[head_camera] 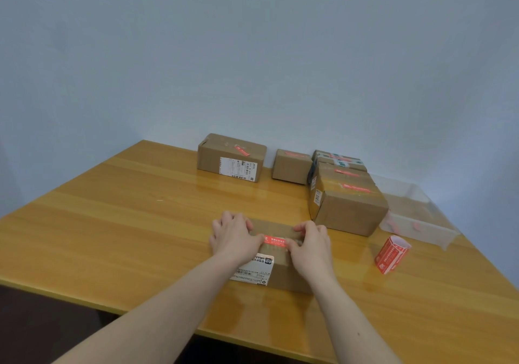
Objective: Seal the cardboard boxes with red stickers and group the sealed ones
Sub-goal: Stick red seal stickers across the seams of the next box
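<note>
Near the front of the desk, both hands lie flat and apart on a small cardboard box, thumbs pressing a red sticker over its seam; it looks light, stiff, best gripped by its sides.

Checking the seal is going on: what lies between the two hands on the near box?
In the head view, a red sticker spans the gap between left hand and right hand.
</note>
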